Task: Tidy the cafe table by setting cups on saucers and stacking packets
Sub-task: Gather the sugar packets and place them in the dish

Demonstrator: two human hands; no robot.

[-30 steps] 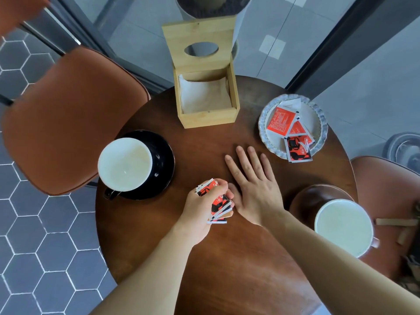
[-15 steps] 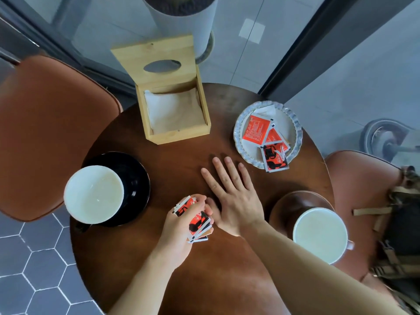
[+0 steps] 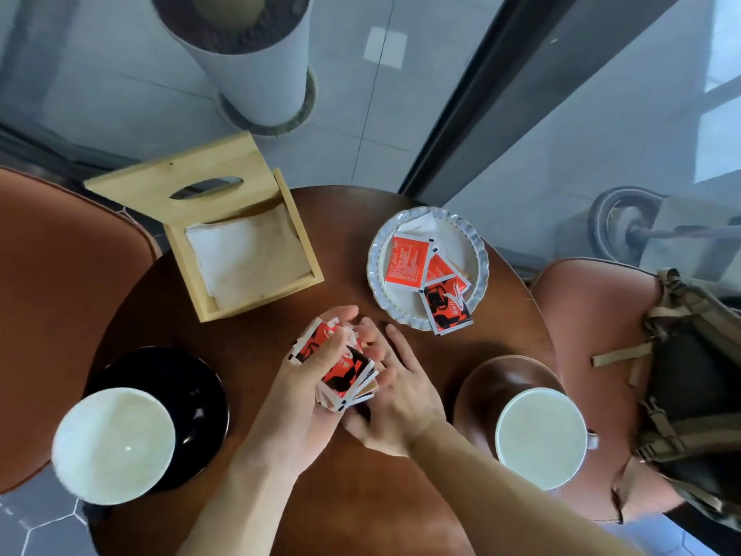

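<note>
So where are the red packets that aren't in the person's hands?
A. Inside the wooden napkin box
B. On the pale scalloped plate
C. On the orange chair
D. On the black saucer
B: three red packets lie on the pale scalloped plate, while the left hand grips the rest as a bundle against the right hand.

table (image 3: 256, 347): dark wood, smooth, slight sheen
napkin box (image 3: 176, 186): pale wood, matt, unfinished look
napkins (image 3: 244, 262): white paper, soft, matt
packets (image 3: 347, 371): printed paper/foil, glossy
ridged plate (image 3: 479, 254): glazed ceramic, glossy
black saucer (image 3: 200, 391): glossy glaze
brown saucer (image 3: 493, 379): smooth, satin
chairs (image 3: 60, 294): leather-like, matt
bag (image 3: 697, 379): woven cloth, webbing straps
</note>
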